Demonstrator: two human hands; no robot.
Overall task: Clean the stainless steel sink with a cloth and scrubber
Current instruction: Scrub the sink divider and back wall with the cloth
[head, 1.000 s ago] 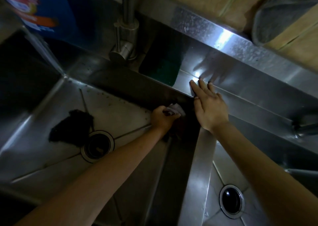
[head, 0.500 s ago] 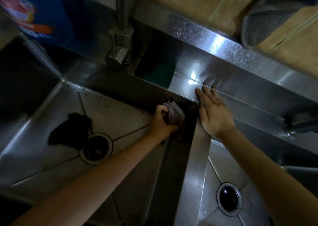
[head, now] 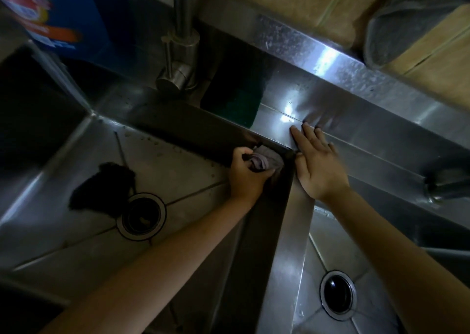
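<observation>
A stainless steel double sink fills the view; its left basin [head: 178, 171] has a round drain [head: 141, 215]. My left hand [head: 245, 176] grips a bunched grey cloth [head: 265, 160] and presses it into the basin's far right corner. My right hand [head: 319, 166] lies flat, fingers straight, on the ledge where the divider [head: 292, 244] meets the back rim. A dark scrubber [head: 101, 187] lies on the left basin's floor beside the drain. A dark green sponge [head: 232, 105] rests on the back ledge.
The tap's base [head: 178, 71] stands on the back ledge, left of the sponge. A blue packet [head: 58, 16] is at the top left. The right basin has its own drain [head: 337, 294]. A second metal fitting [head: 442, 188] shows at the right edge.
My left hand has slid the cloth a little up the corner of the basin, more of the cloth showing. My right hand stays flat on the ledge; the view shifted slightly.
</observation>
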